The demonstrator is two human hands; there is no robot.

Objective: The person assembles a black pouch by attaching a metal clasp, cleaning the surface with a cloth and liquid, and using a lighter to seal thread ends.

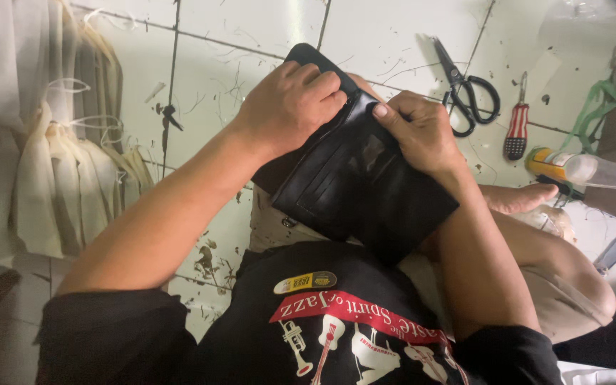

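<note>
White tiled floor [251,28], scissors [465,89] unused. Our left hand [290,103] grips the open black wallet [354,185]; right hand [418,132] pinches its inner flap. Assembly looks near finished.

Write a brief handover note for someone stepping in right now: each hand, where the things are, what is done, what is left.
Left hand: gripping the top edge of the open black wallet, fingers curled over it.
Right hand: thumb pressing the wallet's inner pocket.
Wallet rests on the lap, opened flat.
Scissors, a striped-handled tool and a glue tube lie on the tiled floor, untouched.
Done: wallet open. Left: the work along its inner edge.
</note>
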